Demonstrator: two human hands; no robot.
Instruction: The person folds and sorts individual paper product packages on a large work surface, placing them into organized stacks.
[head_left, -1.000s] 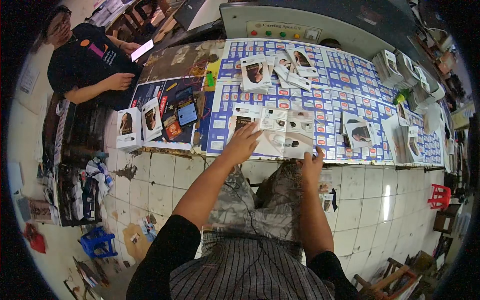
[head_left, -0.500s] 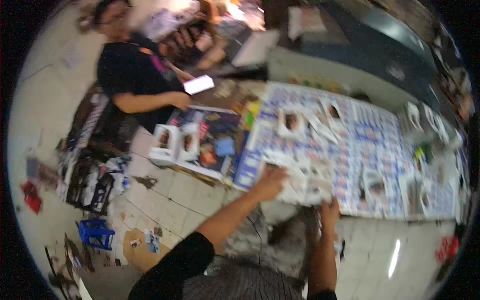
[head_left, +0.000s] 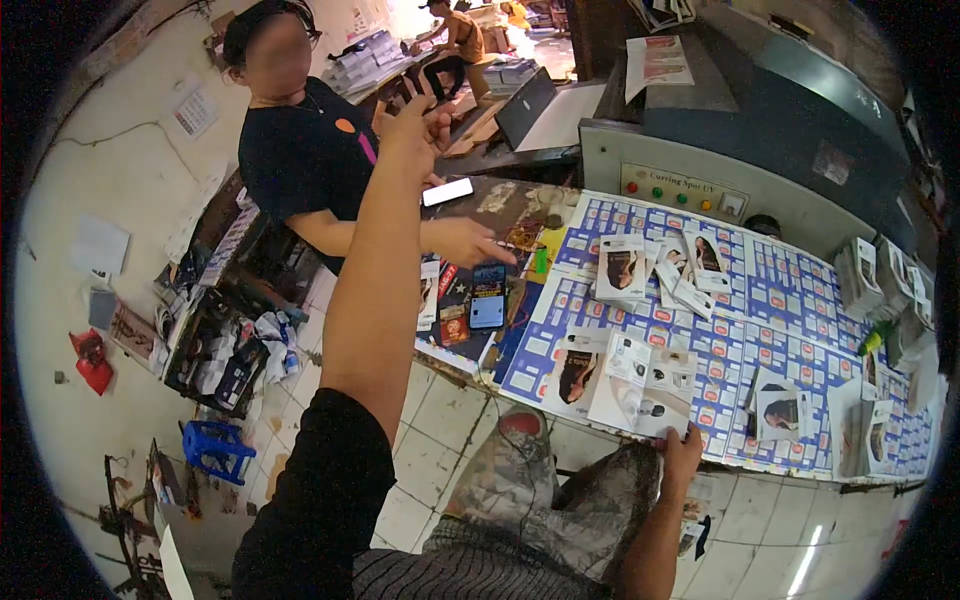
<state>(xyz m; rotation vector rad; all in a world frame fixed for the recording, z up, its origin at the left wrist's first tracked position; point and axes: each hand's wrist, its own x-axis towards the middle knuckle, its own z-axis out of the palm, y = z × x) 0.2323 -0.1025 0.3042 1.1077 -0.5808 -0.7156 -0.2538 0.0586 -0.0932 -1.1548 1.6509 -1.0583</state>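
The person's bare left hand [head_left: 410, 135] has come off the paper and is now raised high in the upper left-centre of the frame, in front of the co-worker in a black T-shirt [head_left: 300, 165]. Nothing shows in it; how far its fingers are curled cannot be told. The bare right hand [head_left: 682, 450] alone stays at the lower right corner of the white folded paper leaflet with grey product pictures [head_left: 650, 385], thumb at the page edge; whether it pinches the sheet is unclear. So the handling of the leaflet appears paused, judging by the left hand's absence from it.

The leaflet lies open right of centre, at the near edge of the table [head_left: 495, 207], on blue-and-white printed sheets [head_left: 722, 360]. A dark portrait panel [head_left: 577, 378], largely covered by the left hand a second ago, shows at its left side.

The co-worker's free hand [head_left: 468, 242], earlier held near the body, now stretches over the table toward the dark phone with a lit blue screen [head_left: 488, 300]. The view has swung, so the table sits farther right and lower. The white leaflets with dark portraits [head_left: 622, 270] behind look unmoved.
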